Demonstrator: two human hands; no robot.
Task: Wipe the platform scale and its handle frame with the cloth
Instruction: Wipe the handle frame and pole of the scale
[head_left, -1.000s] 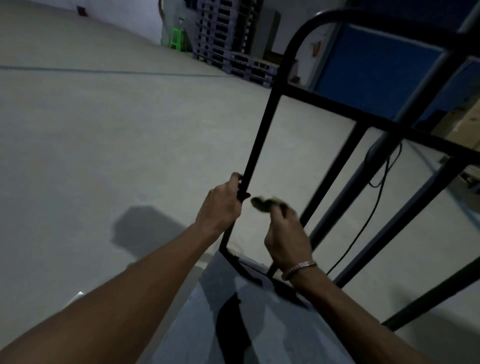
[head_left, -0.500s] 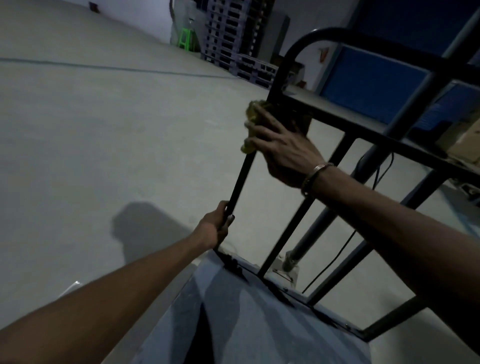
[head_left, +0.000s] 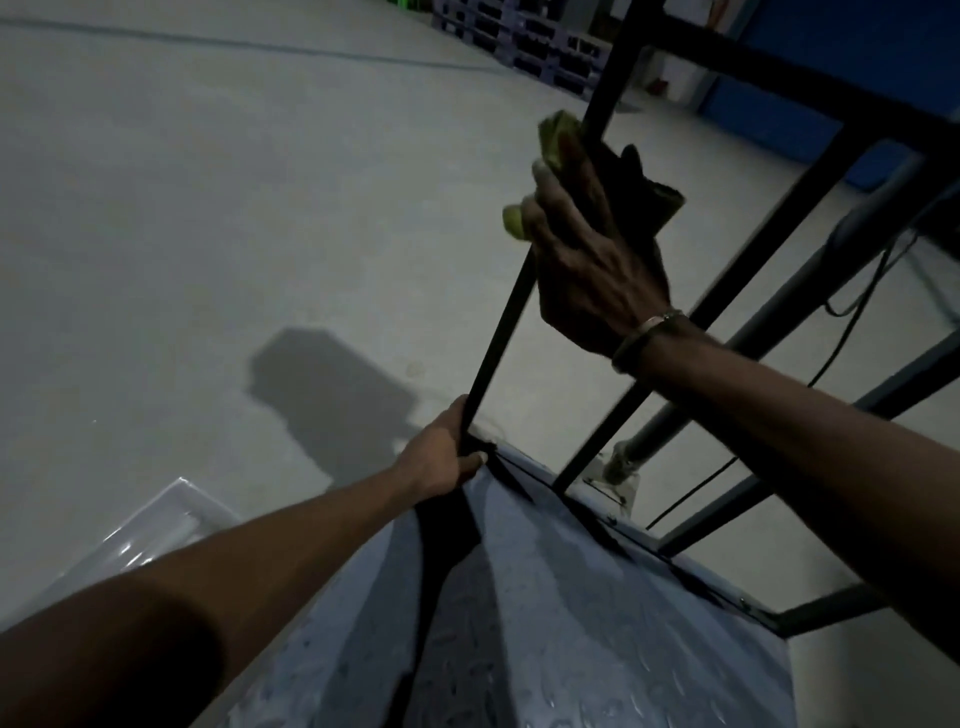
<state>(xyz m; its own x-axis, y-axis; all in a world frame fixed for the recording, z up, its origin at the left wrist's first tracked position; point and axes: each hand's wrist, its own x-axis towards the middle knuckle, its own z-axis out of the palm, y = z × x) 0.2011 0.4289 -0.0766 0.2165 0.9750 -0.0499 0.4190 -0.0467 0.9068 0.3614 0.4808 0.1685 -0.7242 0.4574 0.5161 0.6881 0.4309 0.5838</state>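
The platform scale's patterned metal deck (head_left: 571, 639) fills the lower middle of the head view. Its black handle frame (head_left: 501, 338) rises from the deck's far edge. My left hand (head_left: 441, 462) grips the base of the frame's left upright, just above the deck corner. My right hand (head_left: 592, 265) is wrapped around the same upright about halfway up, pressing a yellow-green cloth (head_left: 558, 137) against the bar. Part of the cloth hangs dark behind the bar.
Bare concrete floor (head_left: 208, 208) spreads to the left. A grey post with a black cable (head_left: 831, 343) stands behind the frame. Stacked pallets (head_left: 524, 41) and a blue wall (head_left: 831, 67) are at the back. A shiny plastic sheet (head_left: 140, 540) lies at lower left.
My right hand carried the cloth from low on the upright up to near the crossbar, then slid down to mid-bar. My left hand moved down to the upright's base.
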